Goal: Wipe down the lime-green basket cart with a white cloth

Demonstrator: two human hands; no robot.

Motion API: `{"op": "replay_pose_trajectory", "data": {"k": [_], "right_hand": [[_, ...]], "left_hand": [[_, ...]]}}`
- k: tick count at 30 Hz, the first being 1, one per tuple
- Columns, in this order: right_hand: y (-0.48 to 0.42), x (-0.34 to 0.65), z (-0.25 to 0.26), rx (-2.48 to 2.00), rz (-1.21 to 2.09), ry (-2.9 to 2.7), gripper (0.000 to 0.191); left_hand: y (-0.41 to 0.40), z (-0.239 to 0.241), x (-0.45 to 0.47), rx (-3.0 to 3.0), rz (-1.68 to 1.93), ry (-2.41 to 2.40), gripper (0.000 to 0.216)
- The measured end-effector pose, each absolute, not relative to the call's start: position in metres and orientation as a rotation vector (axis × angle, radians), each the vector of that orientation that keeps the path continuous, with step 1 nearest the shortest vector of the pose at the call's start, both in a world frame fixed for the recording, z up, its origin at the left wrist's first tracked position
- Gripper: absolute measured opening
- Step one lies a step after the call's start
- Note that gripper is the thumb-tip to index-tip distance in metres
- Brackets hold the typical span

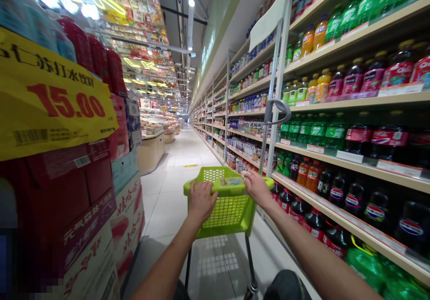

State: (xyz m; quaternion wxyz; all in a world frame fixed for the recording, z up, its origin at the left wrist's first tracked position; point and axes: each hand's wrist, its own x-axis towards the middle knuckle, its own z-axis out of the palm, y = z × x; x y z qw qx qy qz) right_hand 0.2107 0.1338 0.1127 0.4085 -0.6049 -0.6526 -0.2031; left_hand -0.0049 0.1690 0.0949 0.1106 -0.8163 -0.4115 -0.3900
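A lime-green plastic shopping cart [231, 210] with a mesh basket stands directly in front of me. My left hand [202, 201] wraps over the left part of its handle, fingers curled across the top. On the right part of the handle lies my right hand [257, 188], its fingers closed around the bar. Something small and whitish shows at the right fingertips; I cannot tell what it is. Between the two hands a printed label [231, 181] is set in the handle. The visible basket looks bare through the mesh.
Drink shelves [352, 98] with rows of bottles run along the right. Stacked cartons [90, 228] with a yellow price sign [60, 98] stand close on the left. A metal pole [271, 84] with a grey ring rises beside the cart. The tiled aisle [188, 150] stretches ahead past display counters [152, 152].
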Motion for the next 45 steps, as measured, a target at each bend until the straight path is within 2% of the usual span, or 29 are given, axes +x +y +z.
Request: {"op": "replay_pose_trajectory", "data": {"k": [5,10,18,28,34,41,45], "right_hand": [[0.139,0.199,0.114,-1.550,-0.506,-1.590,0.027],[0.139,0.152,0.115,-1.333,-0.497,-1.891,0.026],[0.131,0.227,0.106,-1.602,-0.511,-1.601,0.028],[0.137,0.152,0.114,-1.353,-0.481,-1.815,0.025],[0.139,0.187,0.115,-1.435,-0.425,-1.599,0.028],[0.141,0.149,0.115,-1.269,-0.111,-1.485,0.042],[0.144,0.130,0.110,-1.032,0.169,-1.342,0.048]], "left_hand": [[0.168,0.094,-0.001,-2.396,-1.173,-1.215,0.025],[0.168,0.095,-0.002,-2.403,-1.147,-1.191,0.025],[0.167,0.095,-0.009,-2.432,-1.165,-1.192,0.025],[0.165,0.095,-0.011,-2.389,-1.170,-1.188,0.025],[0.162,0.094,-0.007,-2.413,-1.180,-1.183,0.025],[0.153,0.106,0.017,-2.455,-1.238,-1.299,0.032],[0.152,0.117,0.038,-2.609,-1.261,-1.100,0.040]]}}
